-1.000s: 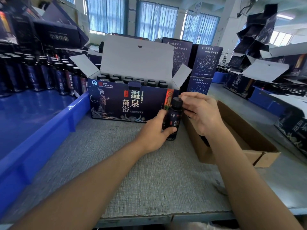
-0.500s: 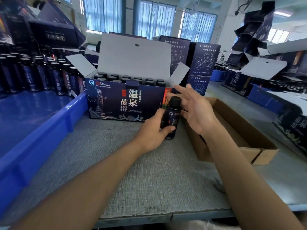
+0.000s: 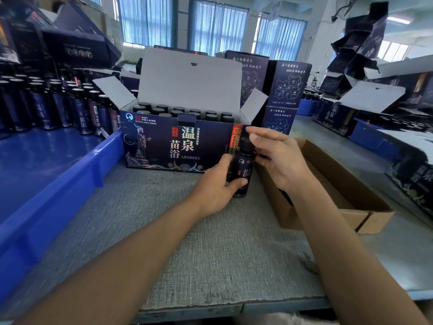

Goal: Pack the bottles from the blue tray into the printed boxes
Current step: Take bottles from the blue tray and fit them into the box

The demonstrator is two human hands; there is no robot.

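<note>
Bottle (image 3: 242, 170) still gripped by left hand (image 3: 218, 184), right hand (image 3: 278, 158) loosened

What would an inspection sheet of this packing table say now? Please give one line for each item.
Surface: grey woven mat covers the table.
Job's things: blue tray at left holds rows of tray bottles. The printed box stands open, with caps showing inside. One bottle stands upright before its right end.
Clutter: open brown cardboard box at right.
Grippers: left hand grips the bottle's body. The right hand is at its cap, grip unclear.
Cables: nothing seen.
Surroundings: stacked printed boxes behind; blue curtains over windows.
</note>
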